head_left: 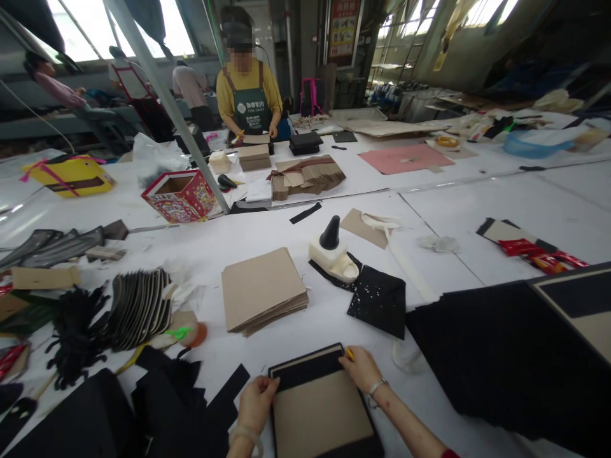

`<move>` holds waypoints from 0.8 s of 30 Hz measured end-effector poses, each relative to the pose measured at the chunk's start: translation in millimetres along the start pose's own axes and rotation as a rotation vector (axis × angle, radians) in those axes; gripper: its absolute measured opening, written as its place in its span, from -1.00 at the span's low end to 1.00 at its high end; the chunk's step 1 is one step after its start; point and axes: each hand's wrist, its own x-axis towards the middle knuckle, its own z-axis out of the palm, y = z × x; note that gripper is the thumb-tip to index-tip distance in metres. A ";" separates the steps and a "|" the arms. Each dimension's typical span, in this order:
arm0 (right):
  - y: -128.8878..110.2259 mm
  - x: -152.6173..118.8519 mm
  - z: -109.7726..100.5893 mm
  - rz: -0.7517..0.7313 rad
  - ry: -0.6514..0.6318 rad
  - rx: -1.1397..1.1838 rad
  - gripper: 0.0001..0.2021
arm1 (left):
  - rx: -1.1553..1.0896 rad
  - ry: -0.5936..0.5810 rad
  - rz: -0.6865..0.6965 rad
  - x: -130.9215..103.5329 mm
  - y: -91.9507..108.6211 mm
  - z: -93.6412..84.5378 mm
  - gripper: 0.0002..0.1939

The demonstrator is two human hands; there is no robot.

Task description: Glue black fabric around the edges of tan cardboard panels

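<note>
A flat panel (322, 413) of tan board with black material along its edges lies on the table in front of me. My left hand (255, 404) is closed at its upper left edge, thumb and fingertips pinching the black border. At the upper right corner is my right hand (361, 369), closed round a slim yellow tool (350, 353) whose kind I cannot make out. Beyond the panel sits a stack of tan boards (262, 289). A white glue bottle (331, 257) with a black cone-shaped top rests on black scraps, beside a black piece (379, 299) spotted with white.
Dark panels (501, 350) are piled at the right. Black pieces (167, 401), black straps (81, 324) and a row of curved strips (140, 305) lie at the left. A slanting pole (167, 102) rises near a red box (181, 194). Across the table, a person in an apron (251, 105) works.
</note>
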 end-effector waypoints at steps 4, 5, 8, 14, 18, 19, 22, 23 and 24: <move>-1.2 0.5 0.9 0.015 -0.009 -0.004 -0.82 | -0.062 -0.032 -0.017 1.8 -1.8 1.0 -0.70; -1.5 0.6 1.1 0.020 -0.011 -0.003 -0.82 | -0.072 -0.034 -0.020 2.3 -2.6 1.6 -0.70; -2.3 1.0 1.3 0.037 -0.015 0.001 -0.82 | -0.090 -0.042 -0.031 3.5 -4.6 3.7 -0.70; -5.0 0.0 -0.4 0.061 -0.013 0.005 -0.82 | -0.091 -0.049 -0.037 3.3 -3.5 3.3 -0.67; -5.8 -0.4 -0.7 0.058 -0.017 0.001 -0.81 | -0.089 -0.049 -0.033 3.3 -1.3 2.1 -0.68; -5.6 -0.3 -0.6 0.058 -0.021 0.001 -0.81 | -0.087 -0.047 -0.034 3.3 -0.6 2.0 -0.68; -5.3 0.4 -0.1 0.057 -0.033 -0.001 -0.80 | -0.076 -0.037 -0.043 2.7 2.3 1.8 -0.68; -5.4 0.6 -0.2 0.058 -0.037 -0.002 -0.80 | -0.072 -0.034 -0.046 2.3 3.4 1.7 -0.68; -5.6 0.7 -0.3 0.059 -0.040 -0.003 -0.81 | -0.068 -0.031 -0.048 1.9 4.4 1.5 -0.68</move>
